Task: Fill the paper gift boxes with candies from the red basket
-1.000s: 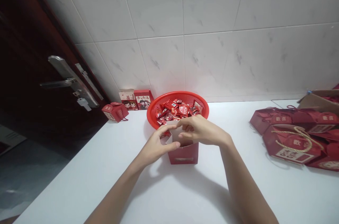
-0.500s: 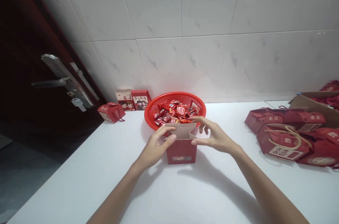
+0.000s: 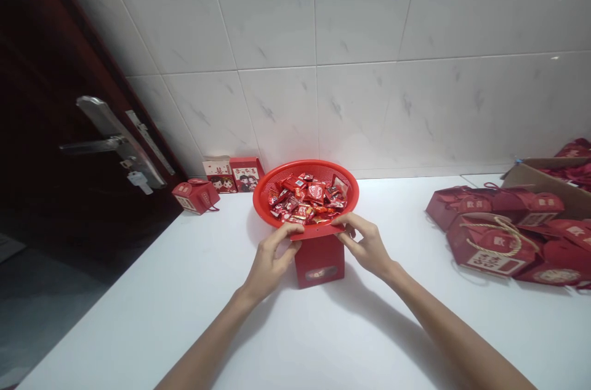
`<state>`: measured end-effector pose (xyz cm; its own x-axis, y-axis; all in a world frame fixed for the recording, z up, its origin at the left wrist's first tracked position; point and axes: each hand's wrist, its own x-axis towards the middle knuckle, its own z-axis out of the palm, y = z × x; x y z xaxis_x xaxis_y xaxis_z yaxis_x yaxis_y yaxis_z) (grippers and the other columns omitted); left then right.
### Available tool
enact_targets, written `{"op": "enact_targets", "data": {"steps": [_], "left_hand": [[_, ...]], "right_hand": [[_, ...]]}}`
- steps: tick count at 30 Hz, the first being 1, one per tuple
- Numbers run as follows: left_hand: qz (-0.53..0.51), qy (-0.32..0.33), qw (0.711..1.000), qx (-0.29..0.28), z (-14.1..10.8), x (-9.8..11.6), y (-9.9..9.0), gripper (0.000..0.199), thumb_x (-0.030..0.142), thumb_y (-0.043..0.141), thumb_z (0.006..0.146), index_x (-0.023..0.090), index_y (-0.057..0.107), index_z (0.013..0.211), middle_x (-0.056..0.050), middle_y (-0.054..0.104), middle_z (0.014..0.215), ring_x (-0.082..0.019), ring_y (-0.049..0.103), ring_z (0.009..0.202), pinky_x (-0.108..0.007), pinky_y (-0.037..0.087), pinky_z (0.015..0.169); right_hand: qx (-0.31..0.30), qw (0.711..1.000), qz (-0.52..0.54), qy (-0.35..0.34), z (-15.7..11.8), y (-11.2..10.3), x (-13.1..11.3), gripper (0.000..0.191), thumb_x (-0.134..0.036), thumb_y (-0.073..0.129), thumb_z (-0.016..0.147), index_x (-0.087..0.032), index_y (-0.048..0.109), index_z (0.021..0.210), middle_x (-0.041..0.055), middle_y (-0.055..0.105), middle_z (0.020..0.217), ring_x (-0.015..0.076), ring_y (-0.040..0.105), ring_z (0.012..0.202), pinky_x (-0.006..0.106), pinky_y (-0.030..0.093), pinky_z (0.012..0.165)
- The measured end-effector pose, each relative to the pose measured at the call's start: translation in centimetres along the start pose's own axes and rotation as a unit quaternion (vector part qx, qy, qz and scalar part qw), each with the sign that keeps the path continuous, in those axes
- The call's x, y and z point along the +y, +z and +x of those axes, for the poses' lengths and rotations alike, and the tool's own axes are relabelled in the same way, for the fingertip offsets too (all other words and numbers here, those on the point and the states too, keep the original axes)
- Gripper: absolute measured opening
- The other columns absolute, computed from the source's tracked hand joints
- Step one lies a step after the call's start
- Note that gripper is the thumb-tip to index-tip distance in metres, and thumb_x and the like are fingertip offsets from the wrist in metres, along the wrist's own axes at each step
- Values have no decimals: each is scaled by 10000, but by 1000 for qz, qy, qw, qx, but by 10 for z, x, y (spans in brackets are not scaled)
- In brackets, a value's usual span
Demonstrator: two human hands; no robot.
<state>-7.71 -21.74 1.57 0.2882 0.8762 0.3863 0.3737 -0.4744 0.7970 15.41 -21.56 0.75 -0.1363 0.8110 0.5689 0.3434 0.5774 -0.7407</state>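
A red paper box (image 3: pixel 319 261) with a small oval window in its front stands upright on the white table. My left hand (image 3: pixel 273 256) pinches the left end of its top flap. At the right end, my right hand (image 3: pixel 368 243) grips the same flap between thumb and fingers. The flap lies folded over the top with its red side showing, so the inside of the box is hidden. Just behind it is a red plastic basket (image 3: pixel 259 199) holding many wrapped candies (image 3: pixel 315 193).
On the white table (image 3: pixel 161 310), a small red box (image 3: pixel 196 195) and two printed boxes (image 3: pixel 247 175) stand back left. Several red gift boxes (image 3: pixel 496 245) and a cardboard carton (image 3: pixel 530 179) are at the right. A door handle (image 3: pixel 95 145) shows at the left.
The top flap, upright with its pale inner side showing before, is now folded down. My right hand has moved left and closed on it; my left hand has shifted slightly.
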Motion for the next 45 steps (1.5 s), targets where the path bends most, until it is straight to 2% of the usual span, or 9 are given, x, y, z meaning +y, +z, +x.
{"op": "enact_targets", "data": {"steps": [10, 19, 23, 30, 34, 37, 40, 43, 45], "left_hand": [[36, 7, 999, 16, -1, 3, 0, 159, 268, 564, 860, 195, 668, 956, -53, 724, 970, -213, 656, 935, -343, 538, 889], [-20, -39, 997, 59, 0, 1, 3, 345, 435, 640, 860, 193, 714, 1095, -73, 766, 1063, -244, 708, 986, -360, 571, 889], [-16, -63, 996, 65, -2, -3, 6, 340, 470, 658, 852, 195, 763, 1022, -79, 776, 1078, -269, 713, 1010, -359, 587, 859], [16, -11, 994, 104, -7, -11, 12, 298, 419, 647, 885, 199, 762, 1049, -68, 778, 1060, -250, 712, 998, -364, 559, 931], [17, 2, 996, 85, -8, -10, 14, 298, 421, 632, 891, 189, 748, 1039, -73, 774, 1057, -244, 717, 986, -361, 567, 916], [13, 16, 998, 59, -10, -10, 11, 391, 429, 637, 886, 191, 687, 1192, -84, 757, 1134, -248, 703, 1061, -368, 558, 949], [8, 25, 999, 42, -13, -13, 2, 400, 436, 631, 890, 200, 675, 1211, -91, 745, 1164, -246, 691, 1100, -367, 543, 979], [11, 29, 999, 43, -12, -18, -9, 292, 455, 628, 883, 197, 754, 932, -90, 766, 1036, -241, 717, 989, -343, 564, 923], [10, 20, 998, 52, -10, -21, -14, 297, 466, 641, 865, 193, 757, 842, -85, 767, 939, -235, 724, 910, -328, 578, 875]], "right_hand": [[11, 998, 26, 64, -1, 3, -6, 252, -460, 629, 891, -211, 658, 916, 34, 682, 829, 165, 553, 675, 301, 461, 642], [11, 999, -32, 11, -8, 9, 2, 214, -415, 594, 933, -228, 696, 923, 55, 732, 867, 200, 597, 720, 348, 480, 725], [14, 998, -59, -13, -12, 10, 5, 193, -386, 578, 951, -230, 691, 946, 59, 730, 857, 212, 594, 743, 363, 469, 744], [-15, 996, -79, -29, -10, 9, 4, 205, -363, 527, 981, -223, 676, 995, 72, 717, 878, 203, 566, 726, 356, 461, 727], [-10, 994, -84, -70, -11, 6, -1, 198, -340, 523, 992, -216, 660, 921, 50, 694, 819, 186, 555, 710, 339, 453, 720], [6, 987, -121, -105, -18, -13, -12, 209, -327, 514, 1001, -213, 660, 907, 37, 681, 764, 183, 555, 701, 342, 446, 711], [46, 985, -148, -78, -38, -55, -29, 159, -322, 568, 979, -221, 669, 910, 34, 690, 784, 188, 579, 741, 341, 465, 711], [162, 970, -180, -2, -78, -112, -43, 160, -398, 655, 920, -247, 700, 893, 31, 679, 794, 192, 609, 740, 338, 480, 665], [279, 936, -208, 47, -112, -152, -47, 246, -503, 713, 851, -259, 723, 880, 47, 691, 789, 201, 622, 703, 355, 477, 629]]}}
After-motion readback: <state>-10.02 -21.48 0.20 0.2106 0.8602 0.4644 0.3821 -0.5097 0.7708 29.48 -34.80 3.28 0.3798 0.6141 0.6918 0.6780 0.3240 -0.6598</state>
